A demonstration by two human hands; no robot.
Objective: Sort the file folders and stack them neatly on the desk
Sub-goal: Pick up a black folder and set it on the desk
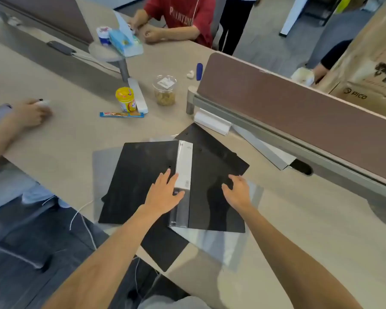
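Several black file folders lie overlapped and askew on the beige desk [299, 219]. One black folder [134, 181] lies at the left. Another black folder [212, 206] with a white spine label [184, 163] lies across it on the right. A third black folder [210, 141] sticks out behind them. A translucent grey folder [218, 244] shows underneath, near the desk's front edge. My left hand [164, 194] rests flat, fingers spread, at the labelled spine. My right hand [237, 190] hovers with curled, spread fingers over the right folder's edge, holding nothing.
Behind the folders stand a yellow-lidded tub [125, 99], a clear jar of snacks [164, 90], a snack bar [121, 114] and a white box [212, 123]. A brown divider panel [299, 103] runs along the right. Another person's hand [30, 112] rests at the left; a person in red sits opposite.
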